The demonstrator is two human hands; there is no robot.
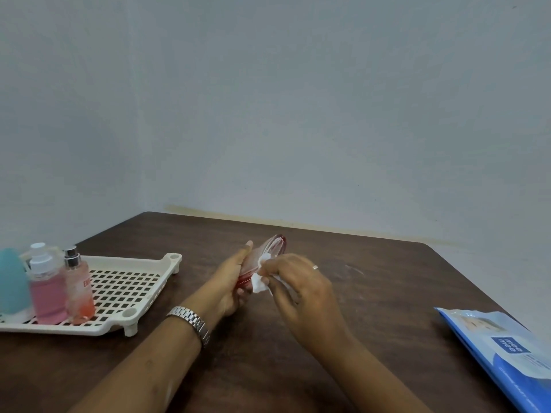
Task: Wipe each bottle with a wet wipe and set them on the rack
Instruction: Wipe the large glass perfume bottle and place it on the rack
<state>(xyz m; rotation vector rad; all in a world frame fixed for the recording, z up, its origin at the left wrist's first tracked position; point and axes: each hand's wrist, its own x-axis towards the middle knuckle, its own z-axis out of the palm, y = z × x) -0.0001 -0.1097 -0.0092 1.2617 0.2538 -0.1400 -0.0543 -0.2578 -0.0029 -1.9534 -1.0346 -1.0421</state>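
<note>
Left grip (231, 281) wraps the red bottle (272, 247); right grip (301, 281) pinches the wipe (259, 284) against it. Turn the bottle, covering every side.

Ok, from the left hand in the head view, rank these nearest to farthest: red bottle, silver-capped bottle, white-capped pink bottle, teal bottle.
1. The red bottle: gripped in the left hand itself, mid-table.
2. The silver-capped bottle: on the rack, right end of the row.
3. The white-capped pink bottle: middle of the row.
4. The teal bottle: far left, at the frame edge.
</note>
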